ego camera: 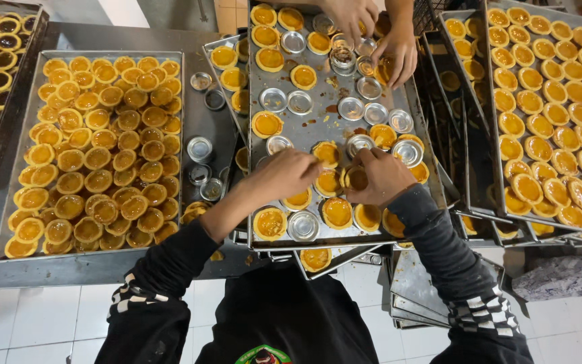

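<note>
On the centre baking tray (318, 128), at 6 o'clock, your right hand (382, 176) has its fingers closed around an egg tart (356, 178). Your left hand (284, 174) pinches a neighbouring tart (327, 154) at 9 o'clock. Empty tins (351, 108) lie toward 12 o'clock, where another person's hands (372, 34) work.

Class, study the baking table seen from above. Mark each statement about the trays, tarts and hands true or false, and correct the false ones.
1. The left tray is packed with egg tarts. True.
2. The middle tray holds only full tarts. False: empty metal tart tins lie among the tarts.
3. The right hand is on a tart. True.
4. The left hand rests on the floor. False: it is over the middle tray.
5. No one else is working. False: another person's hands reach in at the far end.
</note>
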